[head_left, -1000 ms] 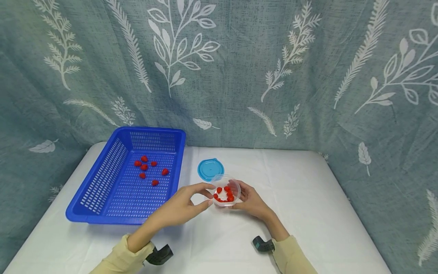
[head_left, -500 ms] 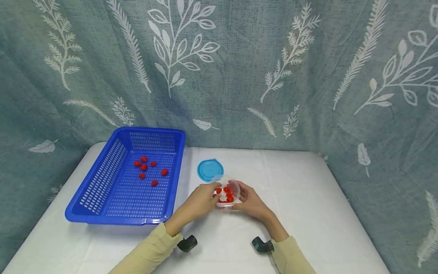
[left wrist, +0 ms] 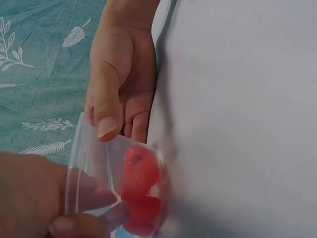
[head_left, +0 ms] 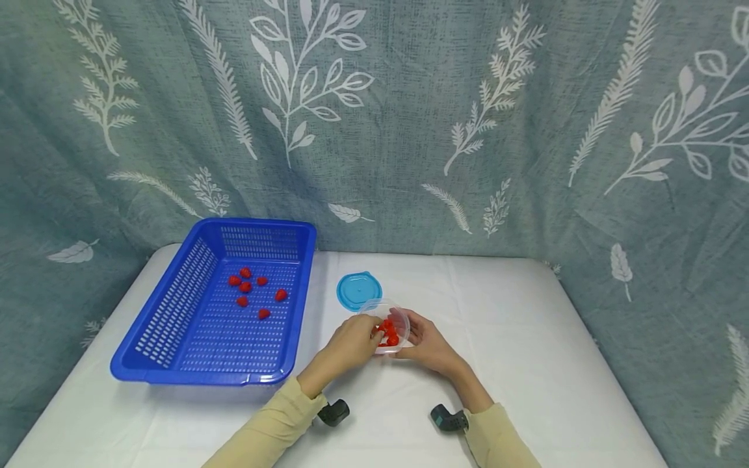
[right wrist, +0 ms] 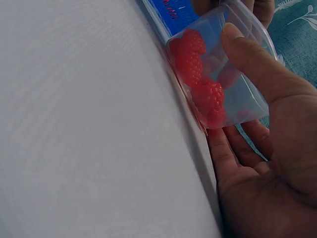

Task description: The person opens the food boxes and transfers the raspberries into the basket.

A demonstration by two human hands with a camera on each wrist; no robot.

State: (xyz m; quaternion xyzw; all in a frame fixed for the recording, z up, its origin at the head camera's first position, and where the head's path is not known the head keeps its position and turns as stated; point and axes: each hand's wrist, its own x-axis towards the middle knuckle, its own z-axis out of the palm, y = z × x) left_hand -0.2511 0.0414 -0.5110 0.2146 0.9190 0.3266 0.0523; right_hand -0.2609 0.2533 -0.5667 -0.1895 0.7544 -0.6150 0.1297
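A clear plastic tub (head_left: pixel 377 304) with several red raspberries (head_left: pixel 393 340) in it stands on the white table, tilted in the wrist views. My right hand (head_left: pixel 432 341) holds its right side, thumb on the near wall and fingers behind and under it, as the right wrist view shows. From the left, my left hand (head_left: pixel 349 340) reaches over the rim, with fingers and thumb inside the tub (left wrist: pixel 81 144). Those fingertips lie against the raspberries (left wrist: pixel 141 173); whether they pinch one is blurred by the plastic.
To the left stands a blue perforated basket (head_left: pixel 158 376) with several raspberries (head_left: pixel 281 295) on its floor. A round blue lid (head_left: pixel 359 290) lies flat just behind the tub. A patterned green curtain (head_left: pixel 404 130) hangs behind the table.
My left hand has moved right, from beside the tub with thumb and fingers apart, to inside it among the raspberries. The right hand and tub have stayed in place.
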